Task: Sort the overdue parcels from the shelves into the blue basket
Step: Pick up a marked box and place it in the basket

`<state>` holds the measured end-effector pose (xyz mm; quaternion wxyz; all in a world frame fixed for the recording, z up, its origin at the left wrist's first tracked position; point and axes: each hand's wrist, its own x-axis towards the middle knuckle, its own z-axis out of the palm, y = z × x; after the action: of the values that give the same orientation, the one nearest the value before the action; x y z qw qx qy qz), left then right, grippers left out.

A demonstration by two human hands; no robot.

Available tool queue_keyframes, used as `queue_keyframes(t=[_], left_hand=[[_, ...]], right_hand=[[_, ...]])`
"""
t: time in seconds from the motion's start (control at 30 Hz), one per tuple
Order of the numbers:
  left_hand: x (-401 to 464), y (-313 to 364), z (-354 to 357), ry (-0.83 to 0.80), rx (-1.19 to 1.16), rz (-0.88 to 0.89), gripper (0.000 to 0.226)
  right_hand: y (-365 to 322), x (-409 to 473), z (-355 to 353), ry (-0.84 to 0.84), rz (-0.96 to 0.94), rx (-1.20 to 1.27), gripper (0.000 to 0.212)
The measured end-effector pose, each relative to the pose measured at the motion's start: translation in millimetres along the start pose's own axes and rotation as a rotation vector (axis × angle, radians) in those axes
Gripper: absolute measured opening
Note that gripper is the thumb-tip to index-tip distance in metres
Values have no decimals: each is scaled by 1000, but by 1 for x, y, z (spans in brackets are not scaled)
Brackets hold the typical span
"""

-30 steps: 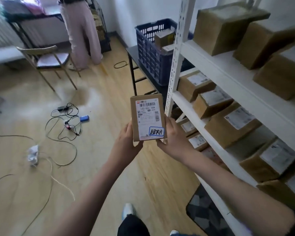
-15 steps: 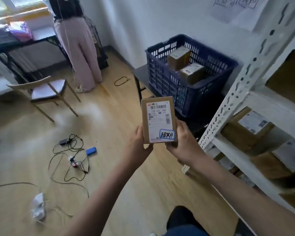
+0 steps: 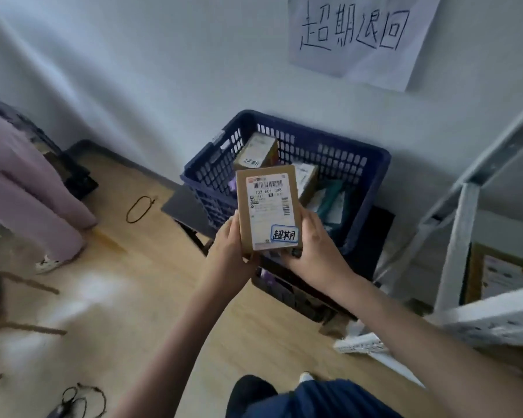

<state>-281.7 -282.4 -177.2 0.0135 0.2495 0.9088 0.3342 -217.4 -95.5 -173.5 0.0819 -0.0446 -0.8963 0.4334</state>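
Observation:
I hold a small brown cardboard parcel (image 3: 267, 206) upright in both hands, its white shipping label and a blue-edged handwritten sticker facing me. My left hand (image 3: 228, 247) grips its lower left edge and my right hand (image 3: 313, 242) grips its lower right edge. Right behind the parcel stands the blue basket (image 3: 366, 176) on a low dark table (image 3: 183, 206). Inside the basket lie other parcels, one brown box (image 3: 255, 152) with a similar sticker and some partly hidden ones.
A paper sign (image 3: 357, 34) with handwritten characters hangs on the wall above the basket. The white metal shelf (image 3: 459, 236) stands at the right, holding a labelled box (image 3: 498, 273). A person's legs (image 3: 24, 191) stand at the left. Cables (image 3: 139, 205) lie on the wooden floor.
I have stepped towards the basket, carrying the parcel in both hands. The basket now fills the middle of the view, just behind the parcel. The shelves have slid off to the right.

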Motion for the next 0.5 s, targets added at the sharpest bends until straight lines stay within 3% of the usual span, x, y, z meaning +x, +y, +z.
queue_keyframes(t=[0.17,0.33,0.5], left_hand=[[100,-26,6,-188,25,155,87],[186,-43,34,-438,45,373,78],[227,-44,73,-573,91,443,71]], right_hand=[[12,59,-1,126,168,-88,92],[30,84,4,272,466,-108,84],[59,104,12,363,611,-138,77]])
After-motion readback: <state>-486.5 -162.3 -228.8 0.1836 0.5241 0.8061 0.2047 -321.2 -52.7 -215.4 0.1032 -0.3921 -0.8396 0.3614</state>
